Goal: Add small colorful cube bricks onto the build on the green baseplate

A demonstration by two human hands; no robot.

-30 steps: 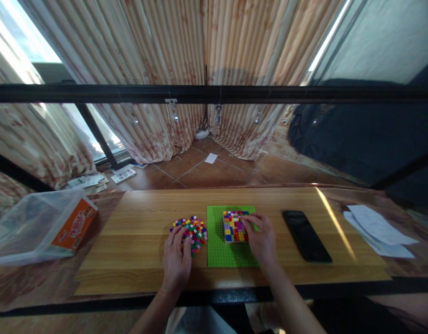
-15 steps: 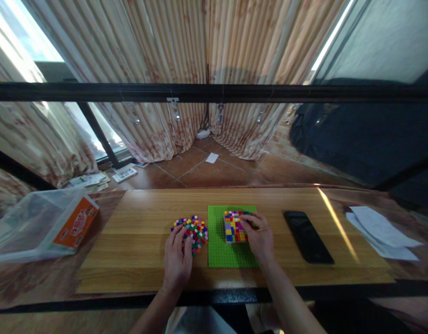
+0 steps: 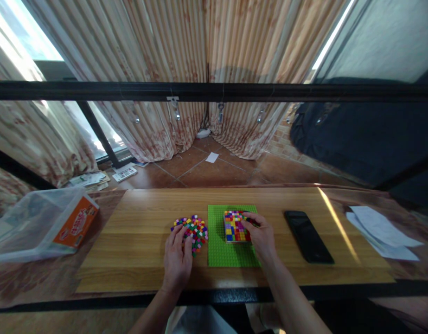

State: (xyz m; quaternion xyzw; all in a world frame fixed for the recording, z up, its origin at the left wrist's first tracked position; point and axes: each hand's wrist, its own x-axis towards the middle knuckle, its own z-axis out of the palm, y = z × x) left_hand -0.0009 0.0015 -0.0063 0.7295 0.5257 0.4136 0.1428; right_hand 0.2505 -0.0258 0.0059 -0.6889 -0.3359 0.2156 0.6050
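Green baseplate (image 3: 219, 256): flat on the wood-grain worktop (image 3: 130, 243) before you. Take 12 o'clock as directly away from you. Your right forearm enters from 5 o'clock and points toward 11; the right hand (image 3: 263, 234) is palm down, wrist over the plate's 4 o'clock edge, thumb and index finger bent over the multicoloured brick block (image 3: 233, 227). Whether they grip a cube cannot be told. Your left forearm enters from 7 o'clock; the left hand (image 3: 178, 260) points toward 12, fingers half curled and parted at the near side of the loose cube pile (image 3: 197, 227). Its grip, too, cannot be told.

The block sits on the plate, offset toward 12 o'clock from centre, sides roughly parallel to the plate's. Your right hand covers its 3 o'clock side, so its long axis cannot be determined. The pile lies at the plate's 9 o'clock.
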